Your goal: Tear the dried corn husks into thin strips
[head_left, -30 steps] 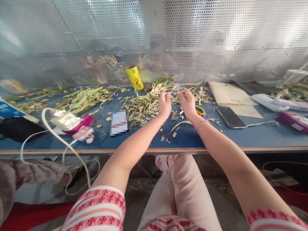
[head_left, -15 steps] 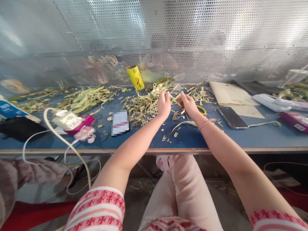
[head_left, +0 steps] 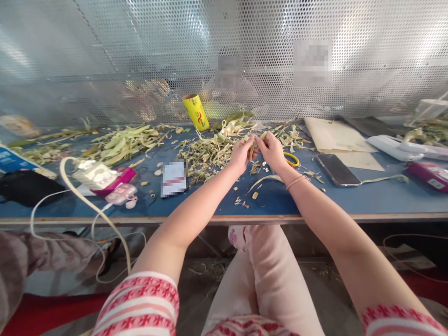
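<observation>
My left hand (head_left: 241, 155) and my right hand (head_left: 273, 153) are close together above the blue table. Both have their fingers closed on a pale green plant strip (head_left: 252, 150), which is partly hidden by the fingers. Left of and behind the left hand spreads a heap of shredded, dried plant pieces (head_left: 206, 151). Beside the right wrist lies a yellow ring-shaped handle (head_left: 293, 160); whatever it belongs to is hidden. A long pale strip (head_left: 262, 180) rests on the table below the right hand, with small scraps around it.
A yellow tube (head_left: 196, 113) leans near the perforated metal wall. More plant strips (head_left: 131, 141) lie to the left, near a power bank with cables (head_left: 101, 177). On the right are a phone (head_left: 338, 170), a beige sheet (head_left: 338, 135) and a magenta item (head_left: 429, 176). Another person's leg shows lower left.
My hands have come closer together, the right one shifting left. The plant strip between them is now more covered by the fingers. Things on the table look unmoved.
</observation>
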{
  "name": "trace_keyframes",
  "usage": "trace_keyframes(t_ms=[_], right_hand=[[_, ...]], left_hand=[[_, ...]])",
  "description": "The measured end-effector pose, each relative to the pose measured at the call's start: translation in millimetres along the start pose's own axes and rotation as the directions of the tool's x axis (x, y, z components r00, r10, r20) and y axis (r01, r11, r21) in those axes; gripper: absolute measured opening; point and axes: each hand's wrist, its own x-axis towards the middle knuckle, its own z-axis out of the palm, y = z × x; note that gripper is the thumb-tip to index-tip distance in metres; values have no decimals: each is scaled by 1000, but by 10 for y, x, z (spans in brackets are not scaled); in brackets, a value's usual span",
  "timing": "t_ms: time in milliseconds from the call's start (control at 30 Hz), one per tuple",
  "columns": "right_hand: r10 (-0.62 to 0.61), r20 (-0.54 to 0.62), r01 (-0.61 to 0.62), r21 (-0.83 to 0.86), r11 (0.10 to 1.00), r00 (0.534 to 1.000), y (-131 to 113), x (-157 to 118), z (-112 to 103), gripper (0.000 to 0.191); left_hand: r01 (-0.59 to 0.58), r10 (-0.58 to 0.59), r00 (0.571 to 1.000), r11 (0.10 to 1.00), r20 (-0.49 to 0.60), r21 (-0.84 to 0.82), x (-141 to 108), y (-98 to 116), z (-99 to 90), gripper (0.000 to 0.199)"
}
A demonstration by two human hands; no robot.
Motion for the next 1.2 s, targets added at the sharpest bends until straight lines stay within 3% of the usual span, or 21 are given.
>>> trace_keyframes(t_ms=[100,200,300,433,567,700,967,1200], right_hand=[[-9,37,8,21,1000,999,-12,-20,2,35],[-15,85,9,73,997,996,-7,-36,18,31],[-5,114,-11,141,990,993,-13,-37,39,31],[89,101,-114,271,956,991,-5,-8,80,33],[179,55,-187,337,923,982,62,27,133,41],[213,35,-211,353,911,977,83,41,138,42],[145,100,-169,302,938,984,-29,42,55,33],[97,148,-131,235,963,984,-141,12,8,34]], left_hand=[[-16,17,1000,999,-9,48,-14,-16,16,40],[-97,111,991,980,-73,171,-32,-33,20,36],[-243,293,951,907,-102,345,-39,-34,-1,33],[-380,467,883,769,-45,514,-21,-18,-42,32],[-408,484,875,719,16,562,-4,-25,-47,36],[-392,476,879,723,0,569,-8,-59,-21,35],[-380,509,858,723,-73,578,114,-74,-90,41],[-363,467,882,761,-66,537,126,36,-153,41]])
